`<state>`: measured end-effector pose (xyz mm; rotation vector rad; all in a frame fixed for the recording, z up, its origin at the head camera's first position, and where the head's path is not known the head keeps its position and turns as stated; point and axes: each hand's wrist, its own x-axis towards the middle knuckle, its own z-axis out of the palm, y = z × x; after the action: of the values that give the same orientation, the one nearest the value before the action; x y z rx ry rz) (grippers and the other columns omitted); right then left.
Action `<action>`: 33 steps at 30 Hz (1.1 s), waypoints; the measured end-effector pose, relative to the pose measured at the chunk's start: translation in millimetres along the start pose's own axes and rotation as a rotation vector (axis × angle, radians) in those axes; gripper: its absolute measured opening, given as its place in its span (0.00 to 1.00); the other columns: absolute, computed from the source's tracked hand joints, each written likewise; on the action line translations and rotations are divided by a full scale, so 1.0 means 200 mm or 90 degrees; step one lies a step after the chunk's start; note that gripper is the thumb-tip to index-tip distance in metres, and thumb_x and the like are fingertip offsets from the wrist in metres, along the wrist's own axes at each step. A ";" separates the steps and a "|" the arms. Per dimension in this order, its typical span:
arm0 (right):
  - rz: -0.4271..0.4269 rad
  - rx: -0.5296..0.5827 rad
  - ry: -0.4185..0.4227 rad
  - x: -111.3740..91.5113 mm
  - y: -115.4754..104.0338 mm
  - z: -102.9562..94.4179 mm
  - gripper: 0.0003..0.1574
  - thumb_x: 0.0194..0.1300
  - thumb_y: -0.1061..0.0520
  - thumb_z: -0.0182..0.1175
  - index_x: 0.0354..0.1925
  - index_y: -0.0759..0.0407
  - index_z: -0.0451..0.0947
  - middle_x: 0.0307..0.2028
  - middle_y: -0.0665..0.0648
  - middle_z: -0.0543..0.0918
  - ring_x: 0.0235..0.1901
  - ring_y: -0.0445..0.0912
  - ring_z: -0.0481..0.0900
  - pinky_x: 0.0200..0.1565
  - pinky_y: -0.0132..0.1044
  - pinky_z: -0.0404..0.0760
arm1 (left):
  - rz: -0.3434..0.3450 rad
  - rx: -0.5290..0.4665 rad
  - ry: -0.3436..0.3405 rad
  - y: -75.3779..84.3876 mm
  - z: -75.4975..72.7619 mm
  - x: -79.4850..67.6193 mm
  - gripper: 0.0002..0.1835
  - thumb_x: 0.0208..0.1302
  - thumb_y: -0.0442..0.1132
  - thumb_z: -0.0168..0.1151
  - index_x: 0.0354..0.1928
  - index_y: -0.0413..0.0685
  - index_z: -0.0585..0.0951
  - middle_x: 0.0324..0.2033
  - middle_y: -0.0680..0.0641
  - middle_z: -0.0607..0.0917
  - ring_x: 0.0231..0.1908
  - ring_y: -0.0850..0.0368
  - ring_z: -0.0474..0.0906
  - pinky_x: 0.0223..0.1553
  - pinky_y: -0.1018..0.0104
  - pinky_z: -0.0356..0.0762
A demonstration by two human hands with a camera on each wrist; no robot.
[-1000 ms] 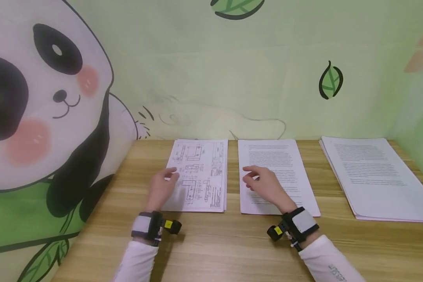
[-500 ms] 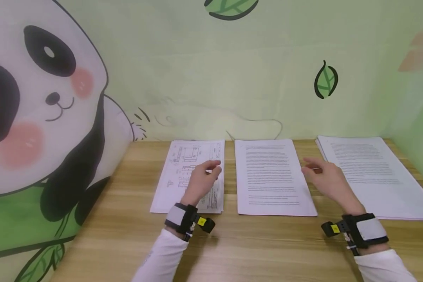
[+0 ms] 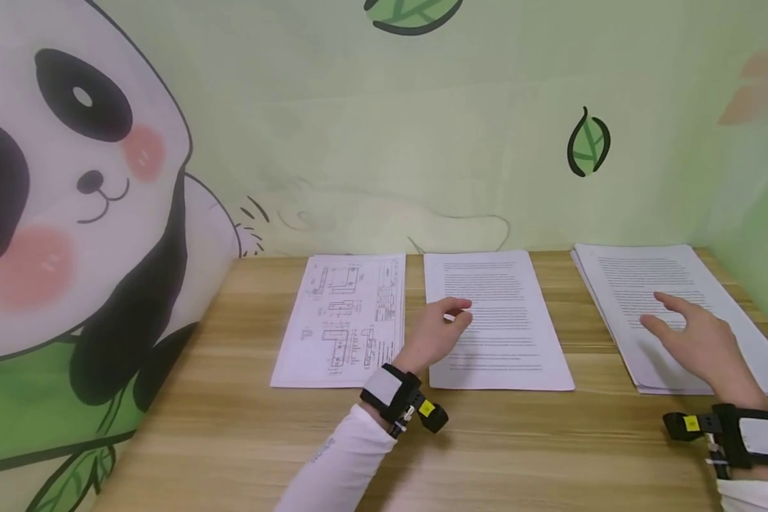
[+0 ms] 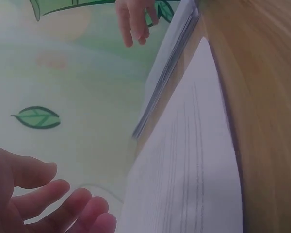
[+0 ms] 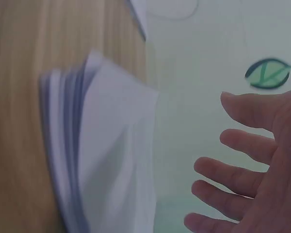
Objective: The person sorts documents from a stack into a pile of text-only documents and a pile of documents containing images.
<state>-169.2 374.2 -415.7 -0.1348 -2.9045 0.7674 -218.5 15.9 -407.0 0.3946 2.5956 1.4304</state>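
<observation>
My left hand (image 3: 436, 330) hovers over the left edge of the middle text sheet (image 3: 499, 341), fingers loosely bent and holding nothing. In the left wrist view its fingers (image 4: 70, 204) stand apart from the paper. Over the right-hand stack of printed sheets (image 3: 640, 284) is my right hand (image 3: 697, 338), thumb and fingers spread, with nothing in it. The right wrist view shows that stack's layered edge (image 5: 63, 136) to the left of the spread fingers (image 5: 233, 177). Technical drawings cover the top sheet of the left paper pile (image 3: 352, 320), which neither hand touches.
The three paper piles lie side by side on a wooden table (image 3: 230, 441), near its back edge. Behind them rises a pale green wall covering (image 3: 358, 128) with a panda and leaves. A small camera is strapped to each wrist.
Both hands have moved right: the left from the drawings to the middle sheet, the right from the middle sheet to the right-hand stack. The right fingers have spread wider.
</observation>
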 end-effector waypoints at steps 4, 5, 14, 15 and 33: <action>0.032 -0.026 0.011 0.00 0.11 -0.02 0.47 0.67 0.40 0.48 0.66 0.76 0.53 0.57 0.88 0.60 0.53 0.81 0.57 0.46 0.73 0.62 | 0.016 0.018 -0.016 0.05 0.09 0.01 0.17 0.65 0.44 0.53 0.54 0.51 0.79 0.45 0.48 0.84 0.37 0.59 0.79 0.31 0.70 0.73; 0.037 -0.031 0.013 0.00 0.14 -0.02 0.47 0.67 0.40 0.47 0.66 0.76 0.52 0.57 0.88 0.60 0.53 0.81 0.57 0.47 0.73 0.61 | 0.018 0.018 -0.019 0.06 0.12 0.02 0.17 0.65 0.44 0.53 0.54 0.51 0.79 0.44 0.48 0.84 0.36 0.60 0.79 0.30 0.71 0.73; 0.192 -0.002 -0.020 -0.04 0.37 -0.03 0.57 0.66 0.35 0.44 0.67 0.78 0.36 0.63 0.88 0.43 0.61 0.81 0.42 0.56 0.75 0.49 | 0.025 -0.019 -0.072 0.14 0.33 0.03 0.17 0.65 0.44 0.54 0.54 0.52 0.79 0.42 0.51 0.83 0.34 0.65 0.75 0.28 0.74 0.70; 0.205 -0.003 -0.018 -0.04 0.39 -0.02 0.57 0.66 0.35 0.44 0.67 0.78 0.35 0.63 0.87 0.42 0.62 0.81 0.41 0.57 0.75 0.49 | 0.026 -0.024 -0.081 0.14 0.35 0.03 0.17 0.65 0.44 0.54 0.55 0.52 0.79 0.43 0.51 0.83 0.34 0.65 0.75 0.28 0.74 0.70; 0.314 0.008 -0.020 -0.03 0.43 -0.02 0.53 0.66 0.40 0.45 0.67 0.79 0.38 0.64 0.87 0.42 0.62 0.81 0.42 0.58 0.74 0.49 | -0.036 -0.122 -0.175 0.26 0.73 0.02 0.21 0.59 0.42 0.59 0.55 0.48 0.78 0.32 0.53 0.85 0.26 0.63 0.78 0.26 0.74 0.73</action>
<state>-157.4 450.0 -456.8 -0.8687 -2.9212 0.8551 -176.8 162.2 -440.8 0.4511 2.2167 1.4739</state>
